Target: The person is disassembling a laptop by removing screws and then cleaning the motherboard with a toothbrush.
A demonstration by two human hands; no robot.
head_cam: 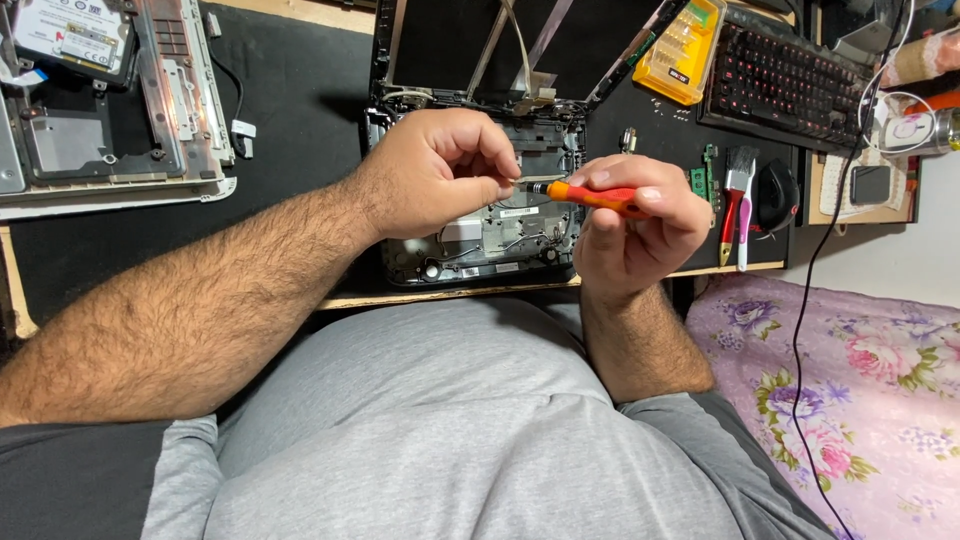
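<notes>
We look down from a head-worn camera at a person's two bare hands raised above a black-matted bench (300, 110). The right hand (635, 230) holds an orange-handled precision screwdriver (590, 196) lying almost level, its fingers pressed together around the handle with the thumb on top. The left hand (440, 170) meets the screwdriver's black tip end, its fingers curled in and pinching at the tip; we cannot tell whether they hold a bit or only the shaft.

Right beneath both hands lies a disassembled laptop base (500, 240), its bare chassis and thin wires exposed, close to the bench's front edge. Its dark screen panel (470, 45) lies open beyond it. To the left sits a second opened laptop shell (110, 120) in light grey with a hard drive (75, 40) on it. To the right of the hands we see a yellow case of screwdriver bits (685, 50), a black keyboard with red backlight (785, 75), a red-handled brush (735, 195) and a black mouse (777, 195). A floral bedspread (860, 380) shows at lower right.
</notes>
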